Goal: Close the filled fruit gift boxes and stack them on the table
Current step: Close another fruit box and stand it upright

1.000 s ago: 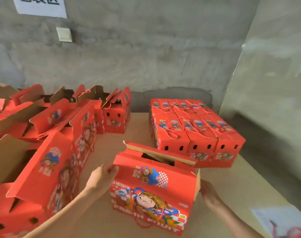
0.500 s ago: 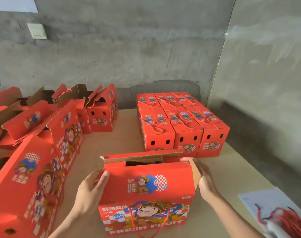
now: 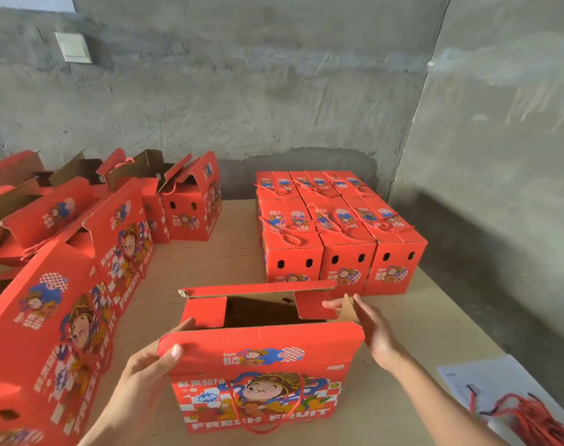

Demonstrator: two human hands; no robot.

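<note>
Nearest on the right, a white sheet of paper (image 3: 467, 378) lies at the table's edge with a bundle of red cords (image 3: 531, 420) resting on it. In the near middle of the wooden table (image 3: 210, 252) stands the open gift box (image 3: 261, 381), its printed face and red rope handle turned towards the person.

The left hand (image 3: 142, 368) grips the left end of the near lid flap (image 3: 261, 341), thumb on the printed outside and fingers curled in behind it. The flap leans inward over the opening. The inside of the box is dark, and I cannot tell what is in it.

The right hand (image 3: 370, 329) is at the box's right end, fingers nearly straight and clasping nothing. Its fingertips touch the small red inner flap (image 3: 316, 305) next to the brown end flap (image 3: 348, 309). The far lid flap (image 3: 258, 288) is raised behind the opening.

Along the left side runs a crowd of open boxes (image 3: 65, 317), lids up, reaching back to a far one (image 3: 190, 217) with two holes in its end. Far right of centre sits a tight block of closed boxes (image 3: 335, 233), handles lying on top, apart from the box being handled. Behind everything is a bare grey wall (image 3: 274, 91) with a white switch plate (image 3: 73, 48).
</note>
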